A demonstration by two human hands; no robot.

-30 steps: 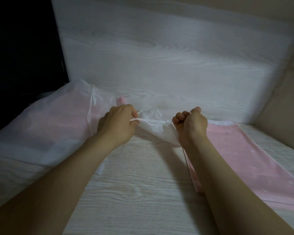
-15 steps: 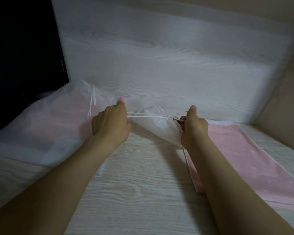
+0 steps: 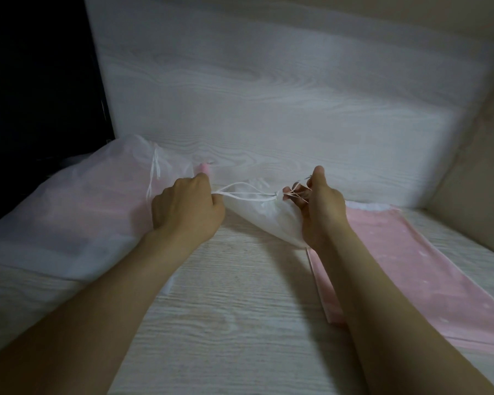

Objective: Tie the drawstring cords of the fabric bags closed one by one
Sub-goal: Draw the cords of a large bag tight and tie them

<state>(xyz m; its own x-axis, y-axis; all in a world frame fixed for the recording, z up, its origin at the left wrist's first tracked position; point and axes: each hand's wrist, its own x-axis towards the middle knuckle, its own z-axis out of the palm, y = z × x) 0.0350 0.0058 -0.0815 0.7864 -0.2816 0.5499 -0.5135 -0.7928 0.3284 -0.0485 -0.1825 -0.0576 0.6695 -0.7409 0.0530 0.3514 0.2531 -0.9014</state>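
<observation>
Tension on the drawstring cord (image 3: 244, 194) has eased: half a second ago it ran straight between the hands, and now it bows loosely over the small white fabric bag (image 3: 268, 222), whose mouth is gathered. The left hand (image 3: 187, 208) grips the cord's left end in a fist. The right hand (image 3: 322, 212) pinches strands at the bag's neck, thumb raised. The bag sits mid-scene between them, with a large sheer bag (image 3: 69, 209) to the left and a pink cloth (image 3: 411, 266) to the right. Cinching looks done; knotting probably follows.

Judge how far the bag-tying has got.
Seemingly done: the left bag, neck gathered, with a hanging cord. In hand: the left hand and right hand pull the drawstring at the neck of the right bag, which holds pink fabric. Left: finishing that knot; whether more bags wait is unclear.
</observation>
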